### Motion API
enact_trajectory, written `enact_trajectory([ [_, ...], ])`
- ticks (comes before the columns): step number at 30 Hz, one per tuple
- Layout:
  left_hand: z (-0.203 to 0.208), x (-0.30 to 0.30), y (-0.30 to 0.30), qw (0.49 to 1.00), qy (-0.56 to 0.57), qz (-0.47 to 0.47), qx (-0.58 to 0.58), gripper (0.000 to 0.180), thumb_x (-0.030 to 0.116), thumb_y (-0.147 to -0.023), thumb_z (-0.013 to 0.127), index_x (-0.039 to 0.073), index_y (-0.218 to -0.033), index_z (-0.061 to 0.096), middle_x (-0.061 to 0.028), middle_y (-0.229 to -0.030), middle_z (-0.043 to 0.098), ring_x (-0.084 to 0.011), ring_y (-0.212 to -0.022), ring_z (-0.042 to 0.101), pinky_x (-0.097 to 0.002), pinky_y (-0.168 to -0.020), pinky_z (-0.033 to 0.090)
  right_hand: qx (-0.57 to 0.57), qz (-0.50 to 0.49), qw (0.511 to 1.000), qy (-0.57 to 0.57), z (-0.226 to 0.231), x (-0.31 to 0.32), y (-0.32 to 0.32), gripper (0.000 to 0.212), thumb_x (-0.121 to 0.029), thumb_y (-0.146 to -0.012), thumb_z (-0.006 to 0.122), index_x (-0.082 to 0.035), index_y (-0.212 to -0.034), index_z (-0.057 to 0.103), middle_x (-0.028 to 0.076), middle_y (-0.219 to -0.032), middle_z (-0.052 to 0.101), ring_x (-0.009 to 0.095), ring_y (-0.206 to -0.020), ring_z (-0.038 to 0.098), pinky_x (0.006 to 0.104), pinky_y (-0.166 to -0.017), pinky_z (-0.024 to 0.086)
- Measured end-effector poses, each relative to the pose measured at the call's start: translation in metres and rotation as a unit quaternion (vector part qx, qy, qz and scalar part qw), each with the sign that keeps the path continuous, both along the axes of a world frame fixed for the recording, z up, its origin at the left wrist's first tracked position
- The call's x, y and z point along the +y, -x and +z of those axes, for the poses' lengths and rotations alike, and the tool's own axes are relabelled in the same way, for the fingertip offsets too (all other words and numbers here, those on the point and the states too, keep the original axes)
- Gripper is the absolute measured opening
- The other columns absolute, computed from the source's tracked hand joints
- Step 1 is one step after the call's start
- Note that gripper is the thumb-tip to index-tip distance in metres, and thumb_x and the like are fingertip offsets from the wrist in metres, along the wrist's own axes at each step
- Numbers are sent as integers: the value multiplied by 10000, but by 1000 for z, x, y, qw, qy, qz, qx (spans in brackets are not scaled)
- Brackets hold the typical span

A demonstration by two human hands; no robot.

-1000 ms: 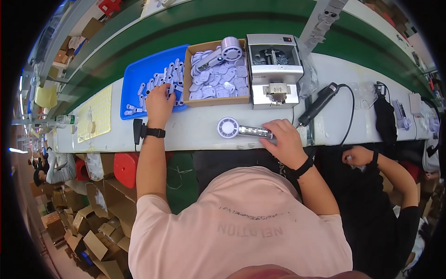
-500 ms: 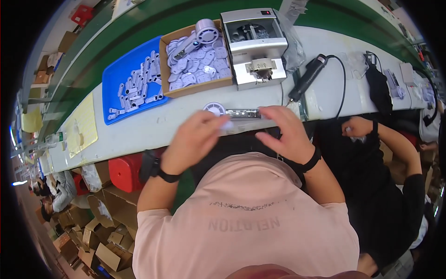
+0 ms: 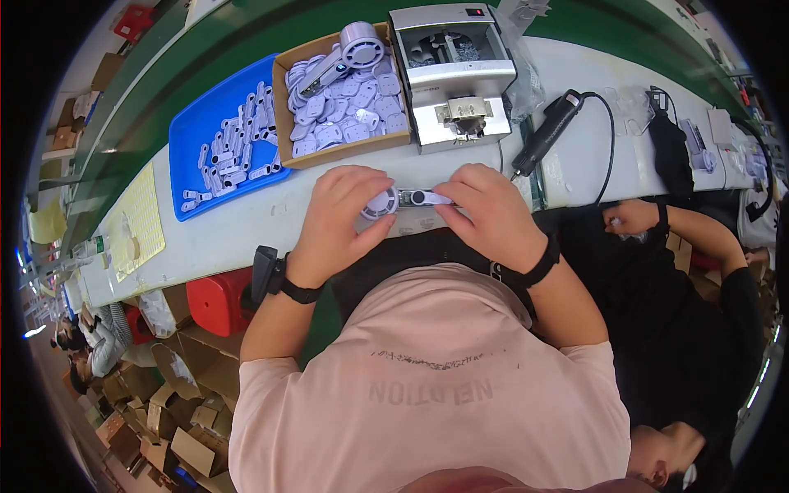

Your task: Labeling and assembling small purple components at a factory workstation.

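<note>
A small handheld fan [image 3: 380,204], pale lilac with a round slotted head, lies crosswise before me at the bench's near edge. My left hand [image 3: 341,215] is closed round its head. On the fan's handle sits a narrow pale cover piece [image 3: 421,198] with a round black spot. My right hand [image 3: 497,215] grips the handle's other end, fingers over the cover and thumb below. Part of the handle is hidden under those fingers. Similar narrow pieces lie in a blue tray [image 3: 187,160] to the left.
A cardboard box [image 3: 349,149] holds many lilac parts and one fan. Beside it stands a silver screw feeder [image 3: 448,78]. A black electric screwdriver [image 3: 549,135] with a cord lies to the right. A co-worker's hand [image 3: 631,217] is at the right; a red stool [image 3: 218,302] stands below left.
The handle's exposed circuit board is now covered by the narrow piece. My left hand has shifted onto the fan's head, and my right hand has moved left onto the handle.
</note>
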State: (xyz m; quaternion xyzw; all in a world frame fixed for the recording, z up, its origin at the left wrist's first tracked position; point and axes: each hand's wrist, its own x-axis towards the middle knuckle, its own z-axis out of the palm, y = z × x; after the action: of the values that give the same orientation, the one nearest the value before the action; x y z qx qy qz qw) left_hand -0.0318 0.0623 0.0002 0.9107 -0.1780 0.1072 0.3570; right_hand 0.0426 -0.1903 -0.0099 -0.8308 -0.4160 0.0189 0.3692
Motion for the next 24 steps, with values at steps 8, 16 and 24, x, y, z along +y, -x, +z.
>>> enact_trajectory([
  [8,-27,-6,-10,1000,-9,-5,16,366,99,-808,805,45,-1150,687,-135,-1241,661,-367,-1207,588,-483,-1034,468,-12,47,997,61,-1,28,-11,165,-121,-813,768,-78,-963,716,87,-894,598,318,-882,615,442,-798,506],
  [16,-29,-3,-19,996,-45,-44,63,285,48,-872,752,-4,-1142,678,-197,-1221,657,-432,-1165,599,-512,-1027,473,-38,19,998,51,-29,18,-8,110,-234,-846,715,-130,-835,681,69,-928,586,296,-939,599,431,-827,491],
  [24,-35,-7,-14,997,-46,-61,24,262,93,-917,719,-21,-1144,658,-209,-1163,651,-430,-1130,586,-509,-1002,469,-117,32,992,44,-24,2,-7,155,-251,-836,721,-129,-755,669,43,-882,580,262,-930,574,394,-796,487],
])
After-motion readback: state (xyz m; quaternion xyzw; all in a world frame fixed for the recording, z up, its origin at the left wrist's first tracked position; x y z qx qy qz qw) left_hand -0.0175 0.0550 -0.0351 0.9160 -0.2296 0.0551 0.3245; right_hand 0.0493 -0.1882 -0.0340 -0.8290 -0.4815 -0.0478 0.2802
